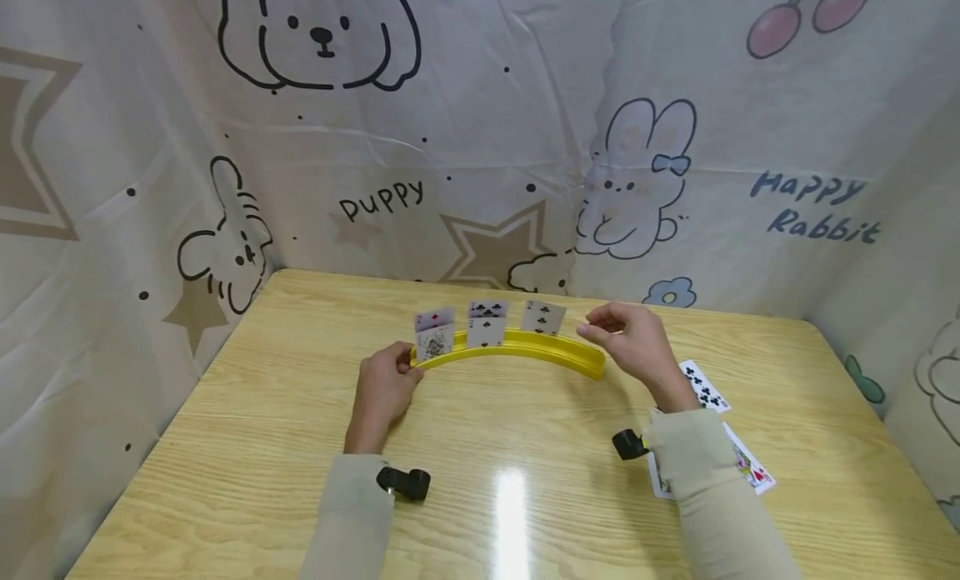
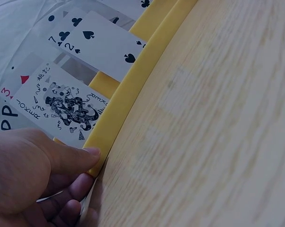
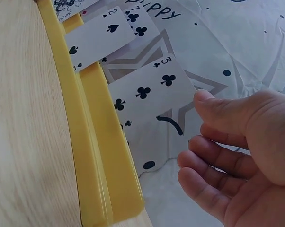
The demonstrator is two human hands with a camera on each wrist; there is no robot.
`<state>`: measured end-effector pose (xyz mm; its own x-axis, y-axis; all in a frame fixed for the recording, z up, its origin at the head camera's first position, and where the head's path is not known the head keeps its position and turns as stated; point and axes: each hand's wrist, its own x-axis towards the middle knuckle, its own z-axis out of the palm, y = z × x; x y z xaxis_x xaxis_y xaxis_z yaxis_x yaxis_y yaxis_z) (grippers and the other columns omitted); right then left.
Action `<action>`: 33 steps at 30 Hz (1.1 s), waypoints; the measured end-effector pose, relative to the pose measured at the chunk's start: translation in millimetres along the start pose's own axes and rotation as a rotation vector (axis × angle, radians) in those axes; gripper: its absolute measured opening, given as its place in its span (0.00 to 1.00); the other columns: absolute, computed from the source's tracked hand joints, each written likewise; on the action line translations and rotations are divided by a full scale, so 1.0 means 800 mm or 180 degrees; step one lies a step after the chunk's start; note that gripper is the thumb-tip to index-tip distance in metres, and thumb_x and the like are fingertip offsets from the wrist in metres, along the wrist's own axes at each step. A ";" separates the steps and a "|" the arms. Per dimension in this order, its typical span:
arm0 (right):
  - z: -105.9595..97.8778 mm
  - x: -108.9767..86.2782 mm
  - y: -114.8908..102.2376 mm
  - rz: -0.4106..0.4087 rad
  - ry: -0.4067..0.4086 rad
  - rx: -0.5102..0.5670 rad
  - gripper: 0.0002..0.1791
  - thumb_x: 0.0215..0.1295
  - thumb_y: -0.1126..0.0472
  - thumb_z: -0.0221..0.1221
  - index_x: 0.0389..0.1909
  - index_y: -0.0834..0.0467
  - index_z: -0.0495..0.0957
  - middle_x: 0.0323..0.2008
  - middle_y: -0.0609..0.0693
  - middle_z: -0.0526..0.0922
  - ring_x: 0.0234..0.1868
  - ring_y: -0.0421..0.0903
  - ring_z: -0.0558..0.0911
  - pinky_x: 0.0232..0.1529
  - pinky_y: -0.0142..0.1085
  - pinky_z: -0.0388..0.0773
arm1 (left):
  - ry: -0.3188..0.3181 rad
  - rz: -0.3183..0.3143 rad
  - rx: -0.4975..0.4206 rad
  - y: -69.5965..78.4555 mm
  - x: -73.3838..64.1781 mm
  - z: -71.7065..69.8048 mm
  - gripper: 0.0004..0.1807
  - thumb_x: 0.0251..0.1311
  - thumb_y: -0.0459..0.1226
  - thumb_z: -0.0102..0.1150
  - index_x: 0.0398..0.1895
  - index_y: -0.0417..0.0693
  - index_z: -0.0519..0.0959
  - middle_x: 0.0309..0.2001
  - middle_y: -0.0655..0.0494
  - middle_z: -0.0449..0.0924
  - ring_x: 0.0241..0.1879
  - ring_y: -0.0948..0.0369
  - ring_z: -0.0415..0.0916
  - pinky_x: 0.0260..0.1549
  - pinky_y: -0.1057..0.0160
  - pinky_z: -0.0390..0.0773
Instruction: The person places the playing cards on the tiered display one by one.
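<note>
A curved yellow card holder stands on the table, bowed away from me. My left hand pinches its left end, thumb in front and fingers curled beneath in the left wrist view. Beside that thumb, a joker stands in front of a red three of diamonds. In the middle, a two of spades overlaps a seven of clubs. Farther right stands a three of clubs. My right hand hovers by that card's right side, fingers loosely bent, holding nothing.
A clubs card lies face up on the table right of the holder. Nearer me, a face card with a red heart lies partly under my right sleeve. A printed cloth hangs behind the table.
</note>
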<state>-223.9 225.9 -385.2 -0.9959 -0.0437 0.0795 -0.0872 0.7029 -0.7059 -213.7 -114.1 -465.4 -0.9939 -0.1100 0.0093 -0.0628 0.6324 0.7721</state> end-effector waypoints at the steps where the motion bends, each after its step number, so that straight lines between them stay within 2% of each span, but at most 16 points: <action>1: -0.001 -0.002 0.002 -0.0010 0.0005 -0.0022 0.15 0.68 0.55 0.65 0.46 0.63 0.82 0.45 0.57 0.83 0.46 0.54 0.80 0.46 0.47 0.76 | -0.0004 -0.0007 0.0000 0.000 0.000 0.000 0.19 0.61 0.31 0.68 0.56 0.40 0.81 0.44 0.47 0.83 0.40 0.55 0.77 0.40 0.56 0.78; 17: -0.025 -0.038 0.026 -0.0034 0.0039 -0.0226 0.19 0.68 0.53 0.65 0.49 0.64 0.82 0.45 0.57 0.84 0.46 0.55 0.81 0.44 0.48 0.77 | -0.0022 0.0014 -0.0043 0.001 -0.001 0.000 0.19 0.62 0.30 0.67 0.56 0.39 0.80 0.44 0.46 0.82 0.40 0.55 0.76 0.40 0.56 0.77; 33: -0.039 -0.062 0.040 0.0017 0.0061 -0.0344 0.21 0.67 0.51 0.65 0.50 0.64 0.82 0.44 0.56 0.85 0.45 0.54 0.81 0.39 0.42 0.76 | -0.0040 -0.0035 0.0011 -0.001 0.002 0.003 0.20 0.62 0.31 0.67 0.58 0.39 0.80 0.46 0.46 0.82 0.41 0.55 0.76 0.41 0.56 0.77</action>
<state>-176.3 272.8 -389.9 -0.9956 -0.0269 0.0902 -0.0777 0.7756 -0.6264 -215.3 -112.9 -467.6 -0.9942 -0.1074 -0.0070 -0.0739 0.6338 0.7699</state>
